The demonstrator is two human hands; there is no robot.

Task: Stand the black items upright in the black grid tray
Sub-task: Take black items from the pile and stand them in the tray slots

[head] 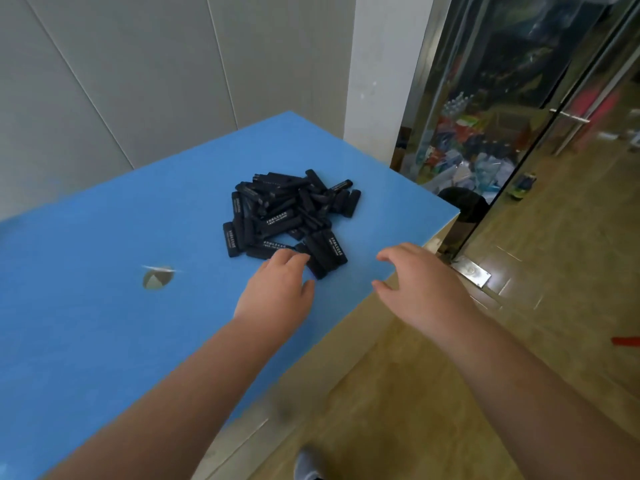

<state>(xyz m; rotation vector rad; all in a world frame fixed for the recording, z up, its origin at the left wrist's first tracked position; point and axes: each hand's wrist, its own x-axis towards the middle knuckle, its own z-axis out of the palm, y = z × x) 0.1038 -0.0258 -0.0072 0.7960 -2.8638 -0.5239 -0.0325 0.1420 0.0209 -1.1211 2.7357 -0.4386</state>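
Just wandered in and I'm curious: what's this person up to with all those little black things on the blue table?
A person is reaching with both bare hands toward a loose pile of small black items lying flat and jumbled on a blue table. The left hand has its fingertips at the near edge of the pile, touching or almost touching one piece. The right hand hovers open beside the pile, above the table's edge, holding nothing. Nothing has been stood upright yet, and no grid tray is in view.

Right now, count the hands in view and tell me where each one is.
2. The left hand reaches over the blue table, fingertips at the near edge of the pile of black items. The right hand hovers open by the table's right edge.
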